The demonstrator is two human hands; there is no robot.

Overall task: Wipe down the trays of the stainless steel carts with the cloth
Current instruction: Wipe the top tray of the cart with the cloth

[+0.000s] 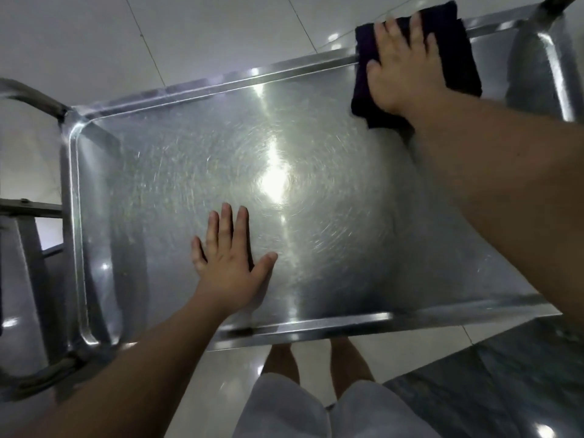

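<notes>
A stainless steel cart's top tray [164, 172] fills the head view, its scratched surface glaring under a light. A dark folded cloth [458, 55] lies over the tray's far right rim. My right hand [403, 67] presses flat on the cloth with fingers spread and straight. My left hand [229, 260] rests flat on the tray's near middle, fingers straight, holding nothing.
The cart's curved handle [28, 93] and frame stand at the left. Another steel part [543, 67] is at the far right. Pale floor tiles [196, 33] surround the cart, and my legs [316, 368] stand at its near edge.
</notes>
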